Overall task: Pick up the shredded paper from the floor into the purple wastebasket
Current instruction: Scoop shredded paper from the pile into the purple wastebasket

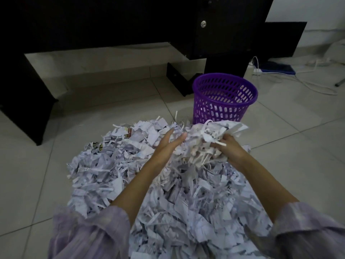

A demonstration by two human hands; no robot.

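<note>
A big heap of white shredded paper [115,176] covers the tiled floor in front of me. The purple wastebasket [225,107] stands upright just beyond the heap, with a few shreds at its bottom. My right hand [230,146] grips a lifted clump of shredded paper [211,133] above the heap, near the basket's foot. My left hand [169,142] presses flat against the clump's left side, fingers straight and together. Strips dangle from the clump between both hands.
A dark desk [130,21] with a side panel [22,98] stands behind the heap. A black box [177,77] lies under it beside the basket. White cables and a power strip [261,70] run over the floor at the right.
</note>
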